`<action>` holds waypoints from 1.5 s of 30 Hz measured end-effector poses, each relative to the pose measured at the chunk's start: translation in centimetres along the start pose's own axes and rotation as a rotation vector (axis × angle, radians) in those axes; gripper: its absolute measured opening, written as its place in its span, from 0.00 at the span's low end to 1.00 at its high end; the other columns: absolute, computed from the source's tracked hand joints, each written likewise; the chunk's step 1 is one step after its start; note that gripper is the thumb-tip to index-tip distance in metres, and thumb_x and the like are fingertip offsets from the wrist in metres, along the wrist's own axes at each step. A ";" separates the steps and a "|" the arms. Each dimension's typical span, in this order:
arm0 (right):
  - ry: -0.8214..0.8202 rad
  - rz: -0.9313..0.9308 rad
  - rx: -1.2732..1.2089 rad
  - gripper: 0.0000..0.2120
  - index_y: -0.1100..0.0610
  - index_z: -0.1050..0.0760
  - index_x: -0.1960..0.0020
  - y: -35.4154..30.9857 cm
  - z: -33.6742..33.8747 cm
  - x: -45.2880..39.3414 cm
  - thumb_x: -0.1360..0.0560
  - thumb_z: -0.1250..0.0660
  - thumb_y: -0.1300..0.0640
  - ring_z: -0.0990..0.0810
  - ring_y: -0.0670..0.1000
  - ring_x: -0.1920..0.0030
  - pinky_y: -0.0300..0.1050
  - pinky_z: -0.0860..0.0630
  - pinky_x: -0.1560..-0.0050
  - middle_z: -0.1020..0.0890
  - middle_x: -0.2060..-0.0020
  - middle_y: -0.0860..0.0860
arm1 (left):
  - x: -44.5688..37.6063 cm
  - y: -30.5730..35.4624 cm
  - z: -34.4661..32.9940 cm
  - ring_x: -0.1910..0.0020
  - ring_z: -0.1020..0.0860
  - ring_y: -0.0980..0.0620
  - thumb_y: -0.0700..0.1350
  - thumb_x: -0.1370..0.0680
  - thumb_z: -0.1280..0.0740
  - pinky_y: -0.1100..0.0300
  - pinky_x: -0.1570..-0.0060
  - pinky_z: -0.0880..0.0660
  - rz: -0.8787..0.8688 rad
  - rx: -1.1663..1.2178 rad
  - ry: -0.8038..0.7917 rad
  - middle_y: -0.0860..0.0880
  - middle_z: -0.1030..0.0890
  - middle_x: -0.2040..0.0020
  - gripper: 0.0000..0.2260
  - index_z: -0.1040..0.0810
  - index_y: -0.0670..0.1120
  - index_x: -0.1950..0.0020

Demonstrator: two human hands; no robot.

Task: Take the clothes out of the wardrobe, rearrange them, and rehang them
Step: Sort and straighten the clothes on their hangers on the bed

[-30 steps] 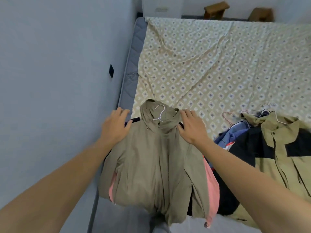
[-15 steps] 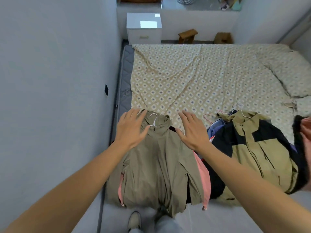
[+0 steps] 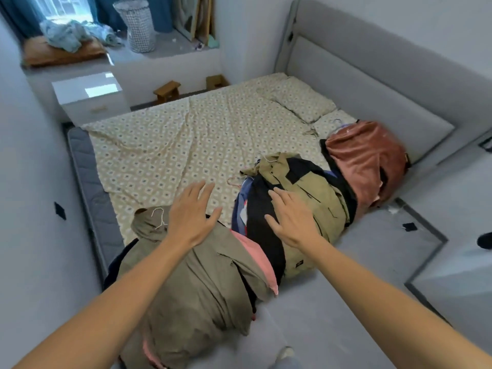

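Note:
A khaki hooded jacket on a white hanger lies over the near edge of the bed, with a pink garment under its right side. My left hand hovers open above its collar, fingers spread. To the right lies a tan-and-black jacket on a pile with a blue garment. My right hand is open over this pile's black part. A rust-coloured garment on a hanger lies further right near the headboard.
The bed has a patterned sheet and two pillows by the grey headboard. A white nightstand, two wooden stools and a laundry basket stand beyond. A wall is close on the left.
Both hands have lifted off the khaki jacket and shifted right; the right hand now hovers over the tan-and-black jacket. The view has swung up and right.

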State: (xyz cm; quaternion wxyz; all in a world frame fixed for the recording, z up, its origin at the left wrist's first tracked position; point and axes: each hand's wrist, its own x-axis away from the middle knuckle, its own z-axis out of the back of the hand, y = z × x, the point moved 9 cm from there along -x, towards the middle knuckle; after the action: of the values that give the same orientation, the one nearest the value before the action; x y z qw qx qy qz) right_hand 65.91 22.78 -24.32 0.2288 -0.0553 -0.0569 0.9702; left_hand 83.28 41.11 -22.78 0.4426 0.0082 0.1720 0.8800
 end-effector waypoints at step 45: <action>-0.390 0.206 -0.062 0.35 0.55 0.42 0.17 47.1 -27.3 -41.1 0.19 0.38 0.41 0.39 0.55 0.20 0.56 0.35 0.25 0.36 0.20 0.53 | -38.3 10.3 -40.3 0.27 0.32 0.49 0.63 0.17 0.46 0.51 0.38 0.25 0.524 -0.067 -0.217 0.52 0.31 0.25 0.29 0.38 0.50 0.19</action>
State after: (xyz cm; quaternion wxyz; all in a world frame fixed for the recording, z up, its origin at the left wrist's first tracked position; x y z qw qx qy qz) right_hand 85.52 -35.25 -54.27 0.1111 0.1207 -0.1241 0.9786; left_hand 91.85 -6.37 -52.19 0.2159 0.1318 0.0865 0.9636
